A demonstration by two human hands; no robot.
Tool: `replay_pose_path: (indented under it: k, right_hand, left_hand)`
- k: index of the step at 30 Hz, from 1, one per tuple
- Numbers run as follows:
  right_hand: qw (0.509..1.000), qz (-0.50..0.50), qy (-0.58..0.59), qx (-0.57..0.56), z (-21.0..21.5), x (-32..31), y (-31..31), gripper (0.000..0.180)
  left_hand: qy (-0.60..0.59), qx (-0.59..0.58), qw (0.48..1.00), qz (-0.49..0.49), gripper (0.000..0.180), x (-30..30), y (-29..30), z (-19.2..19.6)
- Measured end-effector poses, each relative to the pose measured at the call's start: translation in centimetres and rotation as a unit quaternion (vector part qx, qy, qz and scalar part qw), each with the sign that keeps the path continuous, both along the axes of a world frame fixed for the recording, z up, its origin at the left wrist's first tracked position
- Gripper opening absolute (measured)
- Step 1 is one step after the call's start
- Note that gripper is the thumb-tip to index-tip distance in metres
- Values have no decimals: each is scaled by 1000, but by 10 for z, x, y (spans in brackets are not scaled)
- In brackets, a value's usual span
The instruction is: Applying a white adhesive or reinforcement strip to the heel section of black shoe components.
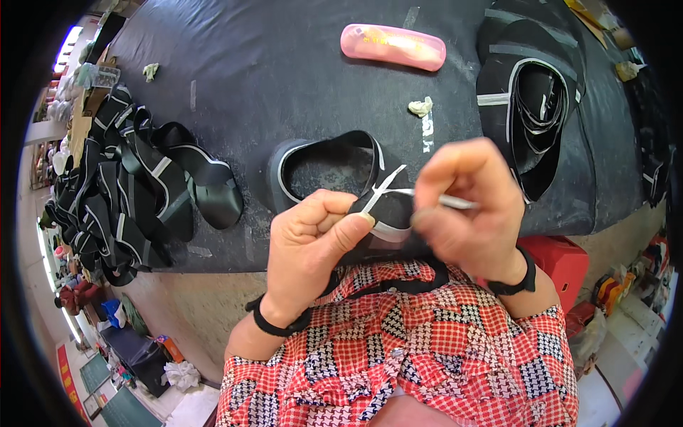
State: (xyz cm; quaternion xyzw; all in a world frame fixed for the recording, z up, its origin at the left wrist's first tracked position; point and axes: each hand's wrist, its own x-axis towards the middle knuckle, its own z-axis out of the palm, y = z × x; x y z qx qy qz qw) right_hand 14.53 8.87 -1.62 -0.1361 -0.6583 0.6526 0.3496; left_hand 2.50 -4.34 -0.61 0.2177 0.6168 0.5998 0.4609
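Nearest the camera is the person's red, white and black checked top, with a dark band on each wrist. Just above it, at the front edge of the desk, both hands work on one black strap loop edged in white.

The left hand is closed, pinching the near part of the loop between thumb and fingers. The right hand is closed around small metal snips, whose thin blades stand open, their point close to where the left thumb pinches the white edge. The rest of the loop lies flat on the dark desk just beyond the hands.

This piece looks mid-trim: the blades are at the edge, and I cannot tell whether anything has been cut from it.

To the left lies a loose heap of similar straps; to the far right, a neater stack of loops. Which pile is finished cannot be told from here.

Farther back sit a small pale scrap, another scrap, and a pink case.
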Motion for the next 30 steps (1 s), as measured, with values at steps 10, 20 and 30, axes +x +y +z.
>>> replay_pose_path:
  k: [10,20,30]
  right_hand:
    - [970,-37,41,238,18,-3,-25,19]
    - [959,-26,6,282,14,-4,-40,20]
    - [956,88,-190,-206,38,-6,27,14]
  left_hand:
    - [391,238,888,43,26,6,17,-21]
    - [486,265,833,-16,33,2,23,-16]
    - [440,236,866,-35,26,-1,15,-20]
